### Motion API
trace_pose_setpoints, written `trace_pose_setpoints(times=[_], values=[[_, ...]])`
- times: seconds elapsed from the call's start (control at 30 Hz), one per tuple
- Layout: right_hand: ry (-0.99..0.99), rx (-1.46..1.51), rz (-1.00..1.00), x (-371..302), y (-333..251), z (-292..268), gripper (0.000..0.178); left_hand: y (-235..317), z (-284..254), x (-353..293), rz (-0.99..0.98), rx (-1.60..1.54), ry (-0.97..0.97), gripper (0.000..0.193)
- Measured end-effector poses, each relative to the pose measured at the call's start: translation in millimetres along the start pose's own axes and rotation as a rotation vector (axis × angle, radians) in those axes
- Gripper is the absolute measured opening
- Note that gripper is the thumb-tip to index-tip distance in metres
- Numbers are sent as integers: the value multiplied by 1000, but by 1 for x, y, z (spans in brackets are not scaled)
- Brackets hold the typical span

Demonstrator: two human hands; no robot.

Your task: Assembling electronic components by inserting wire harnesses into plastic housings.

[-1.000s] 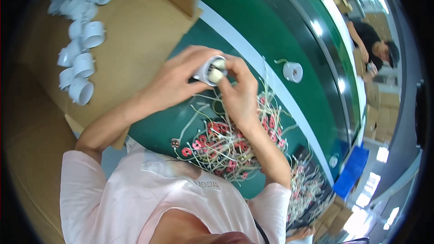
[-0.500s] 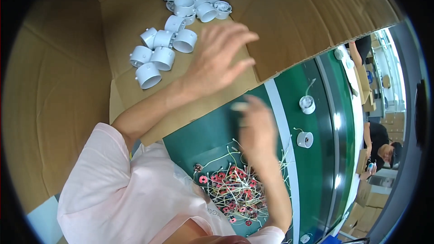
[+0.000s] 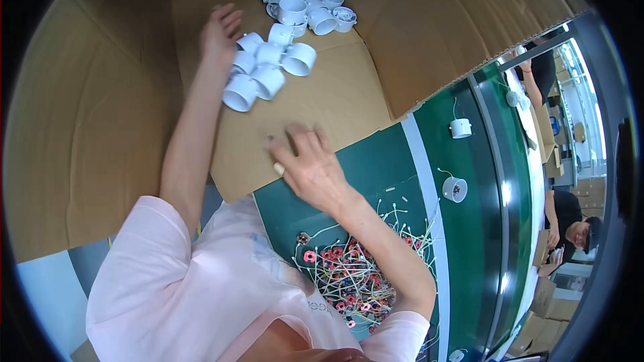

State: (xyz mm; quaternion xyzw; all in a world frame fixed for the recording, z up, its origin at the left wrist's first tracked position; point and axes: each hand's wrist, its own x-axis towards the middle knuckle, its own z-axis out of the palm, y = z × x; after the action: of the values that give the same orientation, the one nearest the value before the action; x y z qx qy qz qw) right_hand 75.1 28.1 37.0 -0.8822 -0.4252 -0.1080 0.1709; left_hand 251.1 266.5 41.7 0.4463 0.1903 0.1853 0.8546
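Inside an open cardboard box (image 3: 329, 100), white round plastic housings lie in two groups. At the left side of the nearer group of housings (image 3: 268, 80) is my left hand (image 3: 221, 37), its fingers stretched and slightly curved, gripping none that I can see. That hand partly hides the leftmost pieces. My right hand (image 3: 310, 164) hovers above the near edge of the box's cardboard, fingers apart and partly blurred, with a pale cover on one fingertip. Nothing shows between its fingers. Farther in, the second group of housings (image 3: 295, 10) is heaped several deep.
Below my right forearm, a tangled pile of small red and black round parts with pale wires (image 3: 355, 275) lies on the green table (image 3: 376, 161). Past a pale strip, housings with wires (image 3: 455, 189) sit on a green belt (image 3: 463, 241). A person (image 3: 570, 218) works beyond it.
My left hand has swung from the right of the near housings to their left. Those housings now lie closer to the far group. My right hand has moved left, over the box's cardboard.
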Motion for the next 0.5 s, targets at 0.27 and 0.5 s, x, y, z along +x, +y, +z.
trace_pose_setpoints(times=[0.27,0.5], values=[[95,21,9,23,14,13,44,-41,90,-15,353,233,-42,29],[81,60,58,22,26,11,47,-10,52,134,910,684,124,41]])
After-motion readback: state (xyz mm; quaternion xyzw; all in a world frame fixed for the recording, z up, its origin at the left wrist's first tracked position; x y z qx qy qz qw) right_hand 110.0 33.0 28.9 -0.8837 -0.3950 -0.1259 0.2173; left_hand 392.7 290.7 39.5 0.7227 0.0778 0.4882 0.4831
